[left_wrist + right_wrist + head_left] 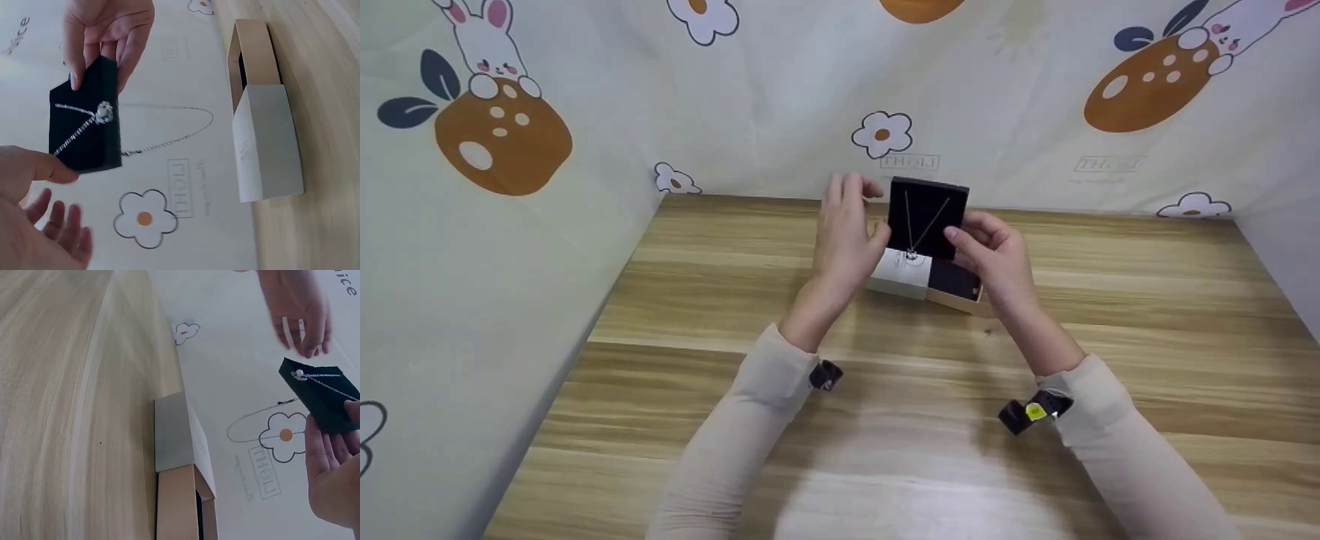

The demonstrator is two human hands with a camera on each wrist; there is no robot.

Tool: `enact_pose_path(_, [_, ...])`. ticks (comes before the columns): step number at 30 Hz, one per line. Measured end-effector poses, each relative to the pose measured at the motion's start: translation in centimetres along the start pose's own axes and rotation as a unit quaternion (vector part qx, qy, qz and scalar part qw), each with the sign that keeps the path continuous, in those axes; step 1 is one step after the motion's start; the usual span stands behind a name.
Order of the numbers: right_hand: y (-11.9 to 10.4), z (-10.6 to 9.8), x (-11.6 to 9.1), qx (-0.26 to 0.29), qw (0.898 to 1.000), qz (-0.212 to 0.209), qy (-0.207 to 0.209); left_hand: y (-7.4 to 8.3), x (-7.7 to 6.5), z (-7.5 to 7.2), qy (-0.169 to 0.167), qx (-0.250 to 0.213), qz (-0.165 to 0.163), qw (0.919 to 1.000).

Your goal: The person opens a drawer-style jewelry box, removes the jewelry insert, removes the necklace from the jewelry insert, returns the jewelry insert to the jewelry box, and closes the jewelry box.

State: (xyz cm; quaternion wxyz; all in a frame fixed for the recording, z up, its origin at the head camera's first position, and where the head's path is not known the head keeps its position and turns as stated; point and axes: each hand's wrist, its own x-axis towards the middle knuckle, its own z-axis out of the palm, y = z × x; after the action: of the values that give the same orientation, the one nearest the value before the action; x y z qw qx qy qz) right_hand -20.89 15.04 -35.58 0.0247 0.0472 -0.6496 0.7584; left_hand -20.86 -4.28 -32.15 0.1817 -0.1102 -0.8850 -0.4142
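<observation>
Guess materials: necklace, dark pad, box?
Necklace: probably metal, polished silver-toned finish; bright, glinting links.

Dark pad: perhaps foam or board with velvety covering; matte face, little glare. Core can't be told.

Box: likely cardboard, smooth low-sheen finish; thin walls at the open end, crisp folded edges.

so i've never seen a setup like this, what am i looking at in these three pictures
There's no machine here: it's a person working bare-handed. The widest picture comes from the head, looking forward and down; the others come from the left-wrist camera and right-wrist camera. On the wooden table lies a box, its pale sleeve partly covering a tan tray. The right grip, simply a hand, holds a black pad carrying a silver necklace. The left grip is beside the pad, fingers loose.
</observation>
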Motion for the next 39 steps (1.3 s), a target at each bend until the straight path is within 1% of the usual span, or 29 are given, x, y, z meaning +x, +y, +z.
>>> enact_pose_path(2, [0.0, 0.1, 0.0, -0.008, 1.000, -0.009, 0.000, 0.7, -0.3, 0.0, 0.003, 0.032, 0.043, 0.9985])
enact_pose_path(4, [0.1, 0.2, -0.1, -0.008, 1.000, -0.019, 0.001, 1.2, -0.6, 0.1, -0.010, 0.053, 0.082, 0.9952])
enact_pose_path(5, [0.2, 0.3, -0.1, -0.008, 1.000, -0.025, 0.000, 1.5, -0.8, 0.3, -0.019, 0.061, 0.094, 0.9936])
enact_pose_path(7, [0.3, 0.5, -0.1, -0.008, 0.999, -0.034, -0.005, 1.9, -1.1, 0.5, -0.034, 0.078, 0.105, 0.9908])
enact_pose_path(9, [0.4, 0.8, -0.2, -0.014, 0.999, -0.045, -0.005, 2.1, -1.3, 0.7, -0.041, 0.100, 0.101, 0.9890])
enact_pose_path(11, [0.4, 0.9, -0.3, -0.022, 0.998, -0.056, -0.010, 2.3, -1.5, 0.9, -0.041, 0.109, 0.090, 0.9891])
enact_pose_path(15, [0.4, 1.1, -0.5, -0.026, 0.997, -0.077, -0.009, 2.4, -1.5, 1.1, -0.036, 0.102, 0.070, 0.9917])
enact_pose_path(17, [0.4, 1.1, -0.6, -0.026, 0.997, -0.079, -0.008, 2.3, -1.5, 1.2, -0.033, 0.099, 0.066, 0.9923])
enact_pose_path(22, [0.4, 1.1, -0.8, -0.044, 0.996, -0.079, -0.009, 2.2, -1.6, 1.3, -0.024, 0.102, 0.064, 0.9924])
enact_pose_path(27, [0.4, 1.1, -0.9, -0.057, 0.995, -0.077, -0.005, 2.1, -1.6, 1.2, -0.023, 0.100, 0.059, 0.9930])
enact_pose_path(33, [0.6, 0.9, -0.9, -0.084, 0.993, -0.081, -0.015, 1.6, -1.6, 1.2, -0.015, 0.100, 0.075, 0.9921])
enact_pose_path(34, [0.6, 0.8, -0.9, -0.090, 0.992, -0.082, -0.016, 1.5, -1.5, 1.2, -0.017, 0.093, 0.075, 0.9927])
enact_pose_path(36, [0.7, 0.7, -0.9, -0.102, 0.991, -0.082, -0.016, 1.3, -1.5, 1.2, -0.028, 0.065, 0.067, 0.9952])
enact_pose_path(39, [0.7, 0.6, -0.9, -0.112, 0.990, -0.083, -0.011, 1.0, -1.2, 1.2, -0.058, -0.018, 0.046, 0.9971])
